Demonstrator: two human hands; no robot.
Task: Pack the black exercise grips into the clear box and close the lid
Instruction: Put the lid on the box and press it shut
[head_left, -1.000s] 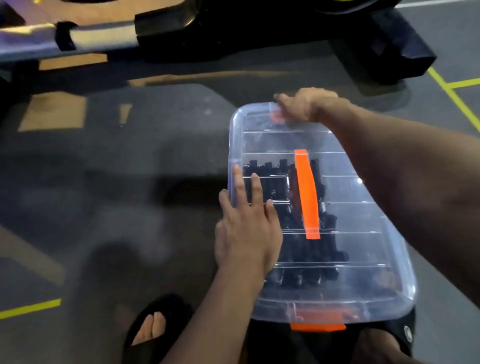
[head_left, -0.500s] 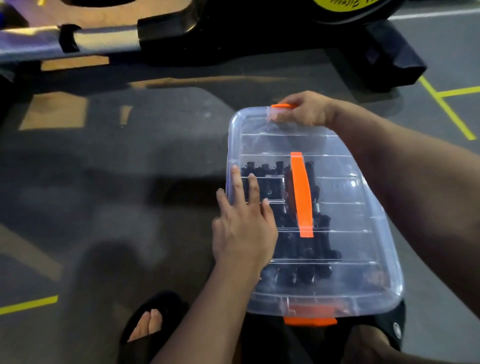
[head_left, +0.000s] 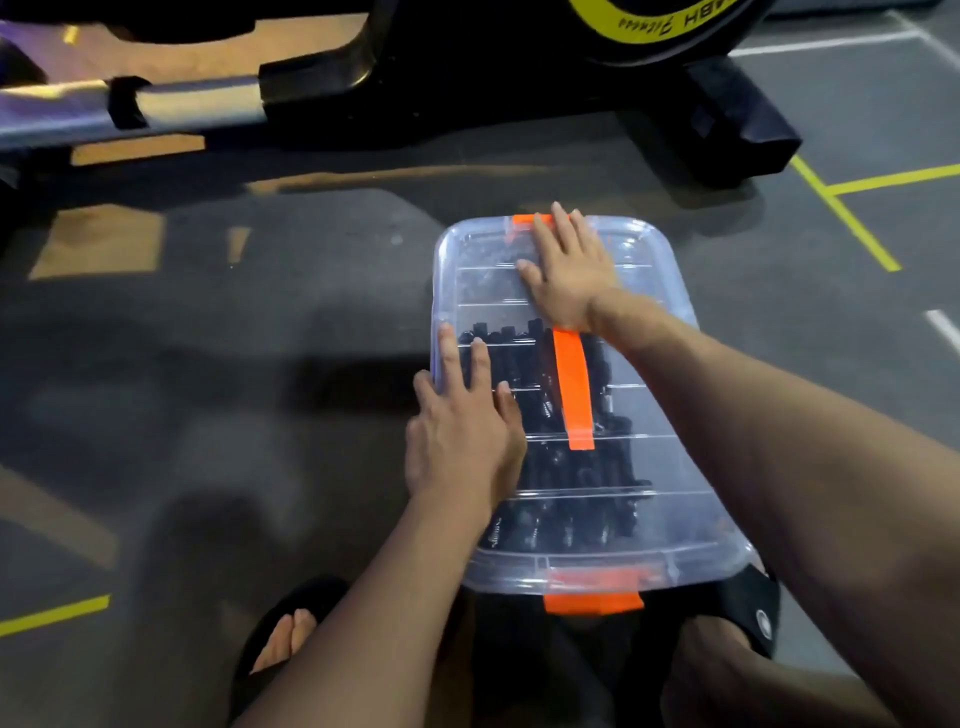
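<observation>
A clear plastic box (head_left: 670, 499) lies on the grey floor in front of me with its clear lid on top. Several black exercise grips (head_left: 571, 483) show through the lid inside it. An orange handle (head_left: 571, 389) runs along the lid's middle. An orange latch (head_left: 524, 221) sits at the far end and another orange latch (head_left: 592, 603) at the near end. My left hand (head_left: 462, 436) rests flat on the lid's left edge, fingers spread. My right hand (head_left: 571, 270) lies flat on the far part of the lid, fingertips by the far latch.
A black exercise machine (head_left: 467, 78) with a yellow-ringed wheel stands across the floor just beyond the box. Yellow floor lines (head_left: 841, 213) run at the right and lower left. My feet in black sandals (head_left: 283, 634) are near the box's front end.
My right hand let go of the far orange latch and moved back to lie flat on the lid. The left hand stayed on the lid's left edge.
</observation>
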